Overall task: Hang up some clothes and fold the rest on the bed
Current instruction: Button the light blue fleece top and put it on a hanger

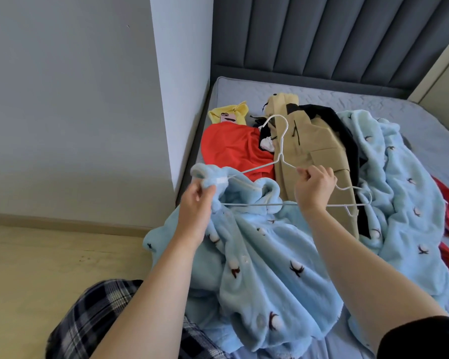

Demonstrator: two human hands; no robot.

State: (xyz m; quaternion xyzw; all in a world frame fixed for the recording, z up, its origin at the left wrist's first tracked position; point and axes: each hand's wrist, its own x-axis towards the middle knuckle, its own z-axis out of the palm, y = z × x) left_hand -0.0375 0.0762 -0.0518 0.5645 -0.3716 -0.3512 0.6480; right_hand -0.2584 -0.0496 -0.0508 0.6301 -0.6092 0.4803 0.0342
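Barely begun: left hand [196, 200] pinches the blue fleece garment [257, 255] collar, right hand [314, 186] grips the wire hanger [278, 161] over the bed [244, 92]; other clothes [244, 149] lie unfolded.

Bare mattress [373, 99] shows only in a strip below the headboard [322, 35] and at the far right; a hand could pass there.

Mid-bed is blocked by a heap: tan coat [314, 141], black garment [322, 112] beside it, orange-red garment [233, 146], and yellow garment [240, 111] with a phone [228, 117] on it.

Blue fleece garment [270, 268] covers the near half and spills over the bed's edge.

Wire hanger [280, 151] spans above it, between left hand [195, 203] and right hand [314, 187].

Wall pillar [182, 86] stands tight against the left side.

Floor [49, 268] to the left is open.
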